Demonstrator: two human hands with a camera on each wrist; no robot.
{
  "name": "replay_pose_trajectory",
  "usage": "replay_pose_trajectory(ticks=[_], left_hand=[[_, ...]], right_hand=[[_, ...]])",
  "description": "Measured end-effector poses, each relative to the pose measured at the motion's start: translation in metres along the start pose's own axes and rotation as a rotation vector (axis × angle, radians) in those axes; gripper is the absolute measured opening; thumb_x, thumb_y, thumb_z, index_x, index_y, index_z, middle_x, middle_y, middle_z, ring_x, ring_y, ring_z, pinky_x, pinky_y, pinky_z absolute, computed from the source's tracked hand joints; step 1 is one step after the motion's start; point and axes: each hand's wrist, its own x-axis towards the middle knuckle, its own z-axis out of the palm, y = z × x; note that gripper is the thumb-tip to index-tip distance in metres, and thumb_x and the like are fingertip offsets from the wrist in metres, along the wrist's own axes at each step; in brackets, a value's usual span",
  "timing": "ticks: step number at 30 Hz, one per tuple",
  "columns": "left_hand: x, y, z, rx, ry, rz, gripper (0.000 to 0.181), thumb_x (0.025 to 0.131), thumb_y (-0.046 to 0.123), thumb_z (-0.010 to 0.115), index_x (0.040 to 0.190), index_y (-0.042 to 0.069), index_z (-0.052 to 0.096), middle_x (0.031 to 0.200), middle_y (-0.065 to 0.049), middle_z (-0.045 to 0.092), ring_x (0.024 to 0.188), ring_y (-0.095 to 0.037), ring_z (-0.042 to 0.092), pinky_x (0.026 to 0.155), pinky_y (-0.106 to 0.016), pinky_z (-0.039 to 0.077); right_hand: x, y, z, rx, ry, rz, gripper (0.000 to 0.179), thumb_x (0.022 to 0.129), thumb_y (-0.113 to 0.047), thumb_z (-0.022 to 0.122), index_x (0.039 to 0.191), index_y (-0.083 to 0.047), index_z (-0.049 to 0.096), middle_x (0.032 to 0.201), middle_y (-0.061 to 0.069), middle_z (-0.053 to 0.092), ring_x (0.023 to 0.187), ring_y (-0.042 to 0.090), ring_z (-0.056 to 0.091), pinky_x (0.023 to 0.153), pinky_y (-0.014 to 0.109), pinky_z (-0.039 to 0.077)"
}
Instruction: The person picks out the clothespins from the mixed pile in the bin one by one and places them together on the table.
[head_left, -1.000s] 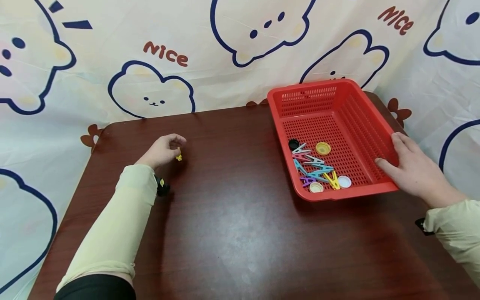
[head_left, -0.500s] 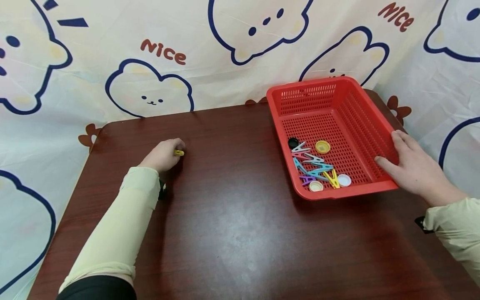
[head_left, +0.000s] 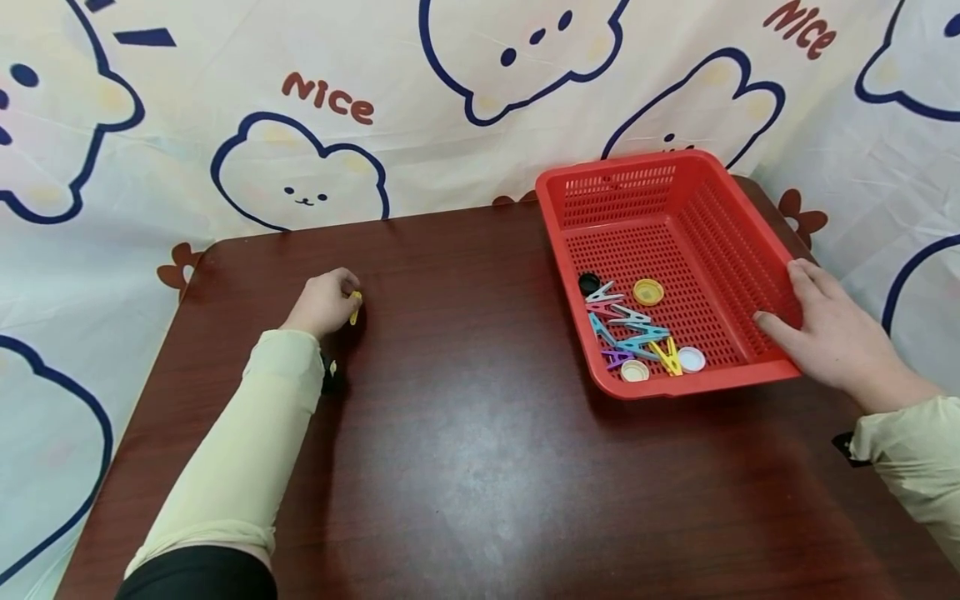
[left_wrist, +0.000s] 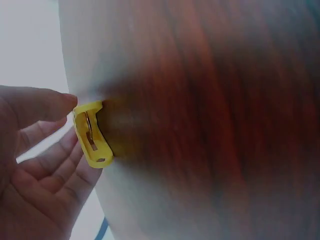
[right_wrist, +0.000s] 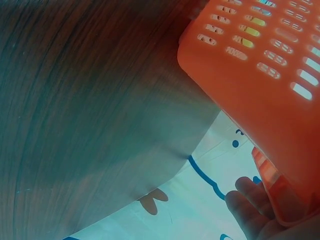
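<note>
In the head view my left hand (head_left: 321,304) is over the far left of the table, pinching a small yellow clothespin (head_left: 356,308). The left wrist view shows the clothespin (left_wrist: 94,150) close over the wood, its thin metal spring visible, with the thumb at its top end and the other fingers behind it. My right hand (head_left: 843,342) grips the right rim of a red plastic basket (head_left: 750,258), thumb inside, other fingers over the outer side. From the right wrist, the fingers (right_wrist: 250,202) show beside the basket's wall (right_wrist: 280,120).
Several coloured clothespins (head_left: 637,333) lie at the basket's left side. Round caps are with them: black (head_left: 589,284), yellow (head_left: 648,292), white (head_left: 691,359) and cream (head_left: 634,371). The dark brown table (head_left: 450,417) meets a printed cloth (head_left: 450,167) behind.
My left hand has dipped and shifted slightly left, and the clothespin in its fingers has turned from lying sideways to upright. The right hand and basket have stayed put.
</note>
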Motion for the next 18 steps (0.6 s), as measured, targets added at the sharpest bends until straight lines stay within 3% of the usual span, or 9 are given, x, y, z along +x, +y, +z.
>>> replay_pose_trajectory(ticks=[9, 14, 18], left_hand=[[-0.002, 0.002, -0.003, -0.068, 0.079, -0.120, 0.032, 0.101, 0.011, 0.058, 0.125, -0.009, 0.053, 0.123, -0.029, 0.055, 0.110, -0.044, 0.054, 0.095, -0.056, 0.048], [-0.001, 0.002, -0.006, -0.075, 0.047, -0.154, 0.038, 0.102, 0.016, 0.056, 0.129, -0.010, 0.049, 0.121, -0.029, 0.055, 0.106, -0.043, 0.054, 0.092, -0.055, 0.049], [0.000, 0.004, -0.011, -0.077, 0.034, -0.159, 0.047, 0.103, 0.022, 0.051, 0.135, -0.012, 0.043, 0.127, -0.032, 0.051, 0.111, -0.044, 0.051, 0.097, -0.057, 0.046]], right_hand=[[0.000, -0.002, -0.003, 0.003, 0.005, 0.013, 0.084, 0.105, -0.037, 0.048, 0.157, 0.013, 0.005, 0.160, 0.039, 0.011, 0.135, 0.060, 0.026, 0.101, 0.079, 0.030], [-0.001, -0.002, -0.003, 0.002, 0.004, 0.009, 0.084, 0.105, -0.036, 0.049, 0.157, 0.013, 0.005, 0.160, 0.040, 0.011, 0.135, 0.061, 0.026, 0.101, 0.079, 0.030], [-0.002, -0.001, -0.001, 0.019, -0.018, -0.004, 0.084, 0.105, -0.036, 0.050, 0.158, 0.012, 0.005, 0.159, 0.039, 0.012, 0.132, 0.061, 0.027, 0.097, 0.080, 0.033]])
